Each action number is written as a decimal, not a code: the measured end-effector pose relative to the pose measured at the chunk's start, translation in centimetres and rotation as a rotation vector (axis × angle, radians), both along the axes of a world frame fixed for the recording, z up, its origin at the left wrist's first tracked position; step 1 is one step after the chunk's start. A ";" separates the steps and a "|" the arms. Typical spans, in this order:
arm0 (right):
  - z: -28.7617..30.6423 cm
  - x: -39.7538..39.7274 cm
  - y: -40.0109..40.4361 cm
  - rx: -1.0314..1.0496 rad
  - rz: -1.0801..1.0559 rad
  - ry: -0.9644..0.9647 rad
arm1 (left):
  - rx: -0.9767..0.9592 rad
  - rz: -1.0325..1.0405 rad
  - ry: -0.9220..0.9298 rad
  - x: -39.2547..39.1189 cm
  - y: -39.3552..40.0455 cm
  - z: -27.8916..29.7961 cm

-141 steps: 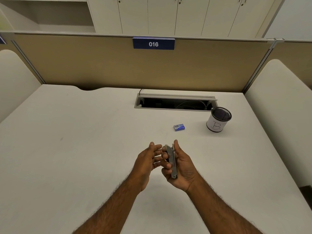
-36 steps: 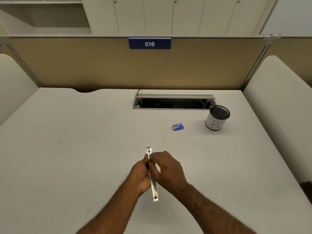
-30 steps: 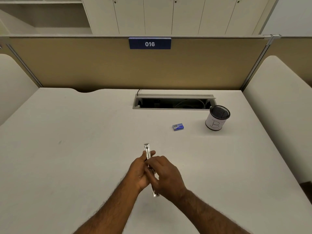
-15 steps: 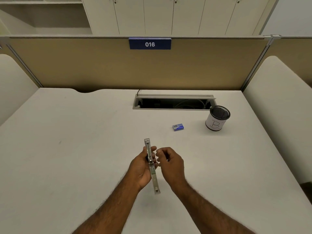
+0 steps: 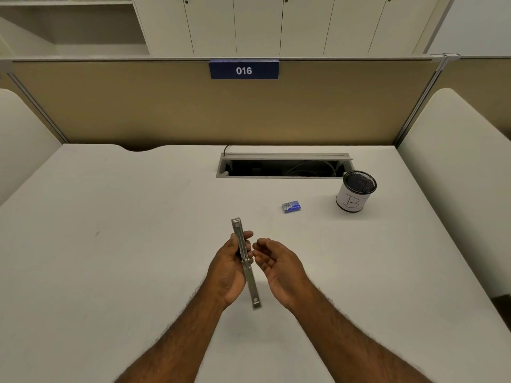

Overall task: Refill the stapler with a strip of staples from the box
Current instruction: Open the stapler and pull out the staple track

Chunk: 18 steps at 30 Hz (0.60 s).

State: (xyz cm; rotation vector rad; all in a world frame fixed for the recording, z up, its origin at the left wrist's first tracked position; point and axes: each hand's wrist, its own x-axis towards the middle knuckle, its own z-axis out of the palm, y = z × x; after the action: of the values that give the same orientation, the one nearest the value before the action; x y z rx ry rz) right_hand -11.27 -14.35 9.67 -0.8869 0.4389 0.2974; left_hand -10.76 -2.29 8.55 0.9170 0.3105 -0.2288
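Note:
My left hand [image 5: 228, 268] grips a slim metal stapler [image 5: 247, 265] that is swung open into one long straight bar, one end pointing away from me and the other towards me. My right hand [image 5: 279, 268] hovers just to the right of the stapler, palm turned up, fingers loosely curled and apart, holding nothing that I can see. A small blue staple box [image 5: 291, 206] lies on the white desk [image 5: 110, 258] beyond my hands, a little to the right, untouched.
A mesh pen cup [image 5: 354, 195] with a white label marked "B" stands at the right rear. Behind the box an open cable tray [image 5: 283, 167] is cut into the desk. A tan partition [image 5: 221, 111] with a blue "016" plate closes the back.
The stapler passed from my right hand to my left and was swung open flat. My right hand, which was on it a second ago, has let go and drawn off to the right.

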 end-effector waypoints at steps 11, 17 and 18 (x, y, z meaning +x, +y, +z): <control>0.1 -0.6 1.3 -1.081 0.077 -0.697 | 0.111 -0.051 0.052 -0.1 0.3 -0.7; -0.4 0.2 0.7 -1.308 0.255 -0.797 | 0.194 -0.005 0.112 -1.4 -0.6 -1.6; -0.6 0.1 0.8 -1.303 0.262 -0.784 | 0.181 0.000 0.110 -1.5 -0.6 -1.7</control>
State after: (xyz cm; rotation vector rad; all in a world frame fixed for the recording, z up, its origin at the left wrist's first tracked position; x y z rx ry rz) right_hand -11.15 -13.58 9.10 -2.2215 -0.3098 -0.1720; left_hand -12.22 -2.94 6.86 1.0856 0.4378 -0.2547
